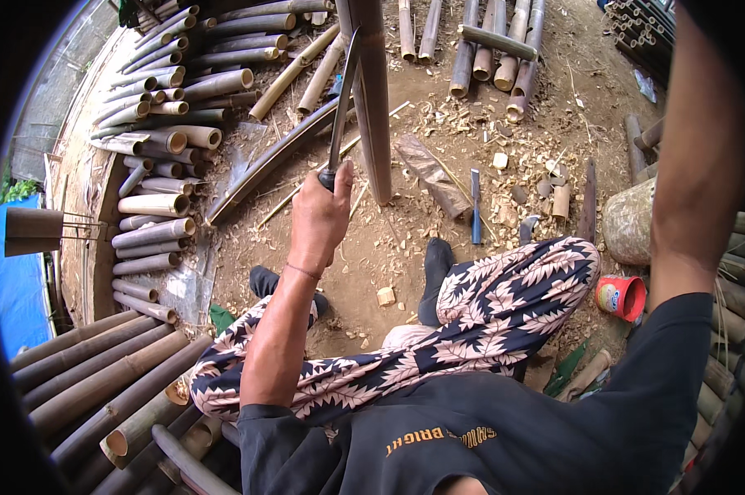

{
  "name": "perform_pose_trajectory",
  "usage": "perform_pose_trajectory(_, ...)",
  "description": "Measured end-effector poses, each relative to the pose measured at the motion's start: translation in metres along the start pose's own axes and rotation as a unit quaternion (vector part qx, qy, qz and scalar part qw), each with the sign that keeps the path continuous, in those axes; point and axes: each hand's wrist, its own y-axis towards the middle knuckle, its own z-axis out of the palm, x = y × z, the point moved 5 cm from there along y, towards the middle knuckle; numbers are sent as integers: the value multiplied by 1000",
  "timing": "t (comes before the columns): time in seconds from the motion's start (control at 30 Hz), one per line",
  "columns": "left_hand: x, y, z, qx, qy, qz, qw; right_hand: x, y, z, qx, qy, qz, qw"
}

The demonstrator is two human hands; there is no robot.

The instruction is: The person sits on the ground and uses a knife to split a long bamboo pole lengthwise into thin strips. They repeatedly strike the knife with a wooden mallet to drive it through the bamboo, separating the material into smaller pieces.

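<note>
My left hand (321,213) is closed around the dark handle of a long, slightly curved knife (339,115). Its blade points up and away from me, and the tip end meets the side of an upright bamboo pole (372,107). The pole's lower end is near the ground ahead of my feet; its top runs out of the picture. On the right, my right arm (693,165) is raised, and its hand lies outside the view. A split bamboo length (278,161) slants behind the knife.
Cut bamboo tubes (154,206) are stacked at the left, with more at the far side. Ahead lie a flat wood piece (433,175), a blue-handled chisel (476,219) and scattered chips. A red tub (622,297) stands by my right knee, near a thick log (628,221).
</note>
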Motion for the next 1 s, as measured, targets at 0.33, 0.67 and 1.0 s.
perform_pose_trajectory(0.33,23,-39,-40,66,22,-39,997,-4,-47,86,431,103,181,878)
perform_pose_trajectory(0.67,42,-44,-26,85,52,-69,993,25,-130,145,489,-22,122,864)
perform_pose_trajectory(1.0,76,-59,-13,138,34,-157,977,15,-46,110,232,146,78,958)
